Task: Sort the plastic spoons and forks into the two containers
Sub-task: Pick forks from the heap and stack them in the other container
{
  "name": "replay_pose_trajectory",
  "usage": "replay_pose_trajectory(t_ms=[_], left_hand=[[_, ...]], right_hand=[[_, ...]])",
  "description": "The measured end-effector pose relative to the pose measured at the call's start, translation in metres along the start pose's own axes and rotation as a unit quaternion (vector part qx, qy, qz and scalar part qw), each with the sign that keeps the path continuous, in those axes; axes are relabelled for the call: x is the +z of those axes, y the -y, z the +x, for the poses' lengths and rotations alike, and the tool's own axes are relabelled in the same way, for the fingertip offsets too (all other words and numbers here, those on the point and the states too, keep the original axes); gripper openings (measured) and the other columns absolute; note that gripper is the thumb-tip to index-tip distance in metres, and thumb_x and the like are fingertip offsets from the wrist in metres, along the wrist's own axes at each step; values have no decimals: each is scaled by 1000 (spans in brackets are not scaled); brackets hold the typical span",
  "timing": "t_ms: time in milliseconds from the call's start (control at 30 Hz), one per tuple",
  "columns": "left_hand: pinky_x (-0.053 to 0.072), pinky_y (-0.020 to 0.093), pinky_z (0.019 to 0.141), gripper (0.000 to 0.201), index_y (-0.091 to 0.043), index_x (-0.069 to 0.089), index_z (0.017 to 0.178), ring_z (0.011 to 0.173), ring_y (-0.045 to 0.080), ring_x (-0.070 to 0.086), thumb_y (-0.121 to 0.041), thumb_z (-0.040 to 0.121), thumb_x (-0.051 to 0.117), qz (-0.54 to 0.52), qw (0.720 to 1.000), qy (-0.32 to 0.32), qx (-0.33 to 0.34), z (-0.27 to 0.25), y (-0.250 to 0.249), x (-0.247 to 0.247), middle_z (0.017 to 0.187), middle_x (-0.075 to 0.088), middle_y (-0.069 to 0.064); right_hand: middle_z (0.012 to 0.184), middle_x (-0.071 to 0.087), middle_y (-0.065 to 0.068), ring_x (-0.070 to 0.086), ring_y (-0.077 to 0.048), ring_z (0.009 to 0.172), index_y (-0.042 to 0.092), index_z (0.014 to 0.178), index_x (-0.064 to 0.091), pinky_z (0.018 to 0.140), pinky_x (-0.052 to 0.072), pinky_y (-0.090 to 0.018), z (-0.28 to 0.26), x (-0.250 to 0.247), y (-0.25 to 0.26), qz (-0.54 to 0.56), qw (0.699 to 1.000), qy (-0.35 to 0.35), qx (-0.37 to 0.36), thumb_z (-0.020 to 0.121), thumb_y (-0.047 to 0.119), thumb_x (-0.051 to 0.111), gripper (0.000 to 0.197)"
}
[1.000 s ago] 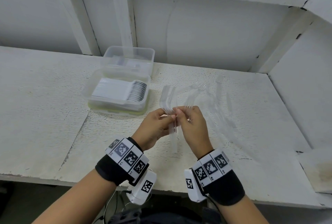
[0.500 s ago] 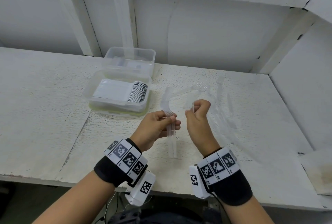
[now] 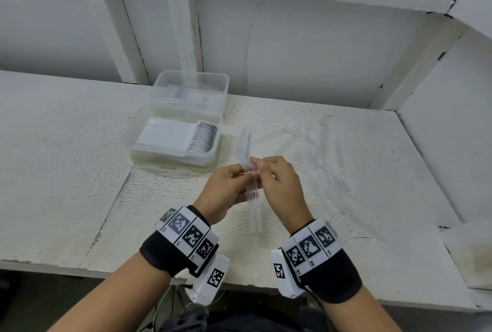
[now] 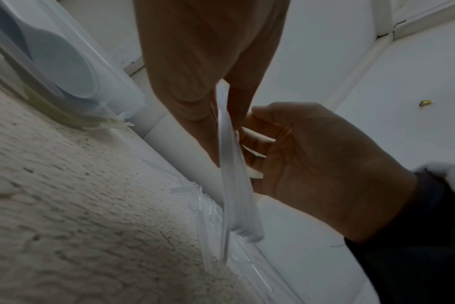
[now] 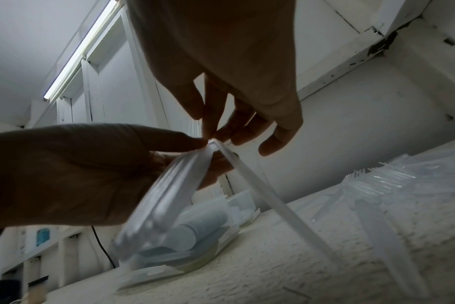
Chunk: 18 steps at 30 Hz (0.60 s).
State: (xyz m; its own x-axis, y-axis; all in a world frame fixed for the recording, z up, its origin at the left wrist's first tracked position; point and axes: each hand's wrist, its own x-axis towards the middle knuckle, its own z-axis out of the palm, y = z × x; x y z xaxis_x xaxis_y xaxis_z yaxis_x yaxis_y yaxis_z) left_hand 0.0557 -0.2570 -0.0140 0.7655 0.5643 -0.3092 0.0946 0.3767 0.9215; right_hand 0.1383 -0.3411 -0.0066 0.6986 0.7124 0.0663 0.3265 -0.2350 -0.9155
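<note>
My left hand [image 3: 239, 179] grips a stack of clear plastic forks [image 3: 253, 198] upright above the table, heads up and handles down. My right hand [image 3: 269, 172] meets it from the right, and its fingertips pinch one clear fork [image 5: 260, 195] at the top of the stack [image 5: 169, 201]. In the left wrist view the stack [image 4: 234, 174] hangs between the left hand [image 4: 195, 92] and the right hand [image 4: 312, 164]. The near container [image 3: 133, 142] holds a row of white spoons [image 3: 199, 137]. Behind it stands the far container [image 3: 159, 84]; what it holds is unclear.
Several loose clear forks [image 3: 306, 142] lie scattered on the white table [image 3: 66, 172] to the right of my hands. A white wall and frame close the back, and a raised white ledge [image 3: 439, 145] closes the right side. The table's front edge is right under my wrists.
Half a second ago my right hand had drawn away from the stack, up and to the right. It has come back and pinches at the top of the stack. The left hand stayed put.
</note>
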Motion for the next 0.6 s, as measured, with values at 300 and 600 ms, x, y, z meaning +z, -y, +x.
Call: replay_pose_trajectory(t_ms=[300, 600], left_hand=[[54, 38, 87, 20, -4, 65, 109, 92, 21, 69, -10, 93, 54, 39, 999, -21, 15, 2, 0, -1, 104, 70, 14], [53, 29, 76, 16, -5, 65, 101, 82, 15, 66, -16, 94, 56, 102, 995, -11, 12, 2, -5, -8, 95, 70, 14]], right_hand=[[122, 59, 1, 51, -10, 115, 19, 124, 59, 101, 42, -29, -1, -1, 2, 16, 999, 29, 11, 98, 19, 42, 31], [114, 57, 18, 43, -5, 116, 29, 132, 48, 100, 33, -24, -10, -10, 6, -44, 993, 99, -38, 98, 24, 41, 34]])
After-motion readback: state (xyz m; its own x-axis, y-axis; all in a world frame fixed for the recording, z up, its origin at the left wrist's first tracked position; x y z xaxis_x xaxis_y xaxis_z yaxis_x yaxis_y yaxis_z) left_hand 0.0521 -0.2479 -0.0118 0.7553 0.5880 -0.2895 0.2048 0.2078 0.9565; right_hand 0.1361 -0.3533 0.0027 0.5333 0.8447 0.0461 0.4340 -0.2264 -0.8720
